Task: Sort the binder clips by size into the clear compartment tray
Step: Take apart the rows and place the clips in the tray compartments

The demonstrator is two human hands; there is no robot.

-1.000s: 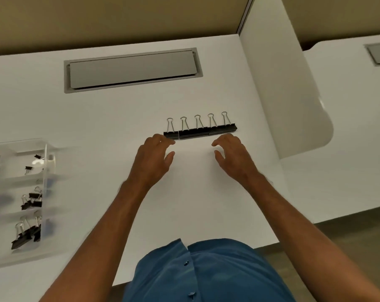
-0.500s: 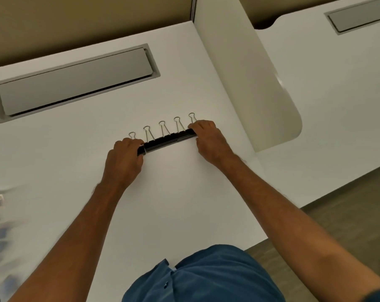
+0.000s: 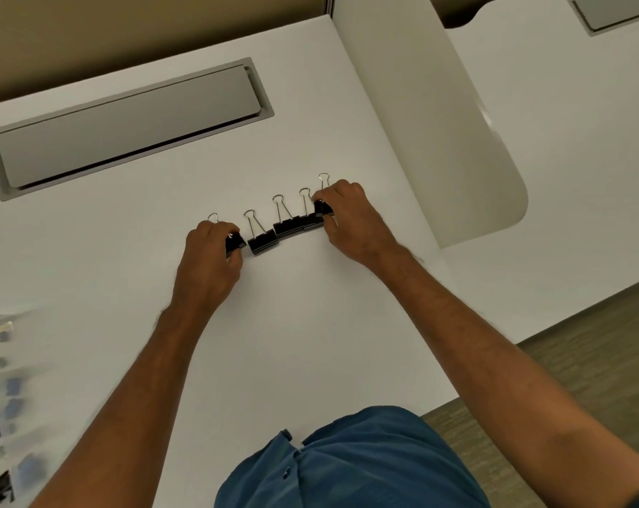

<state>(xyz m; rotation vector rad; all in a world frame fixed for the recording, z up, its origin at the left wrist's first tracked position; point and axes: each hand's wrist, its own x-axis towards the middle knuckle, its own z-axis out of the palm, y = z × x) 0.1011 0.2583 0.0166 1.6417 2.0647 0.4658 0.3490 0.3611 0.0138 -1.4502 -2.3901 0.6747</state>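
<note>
Clip row left-to-right, handles away from person; left hand, right hand each pinching an end clip

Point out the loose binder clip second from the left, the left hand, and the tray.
second binder clip (image 3: pixel 263 243): head view, its black body.
left hand (image 3: pixel 210 256): head view, back of hand.
tray (image 3: pixel 2 364): head view, blurred clear wall at left edge.

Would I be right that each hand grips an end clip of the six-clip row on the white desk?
Not quite: the head view shows five clips, not six. The left hand grips the leftmost clip and the right hand the rightmost clip, on the white desk.
</note>
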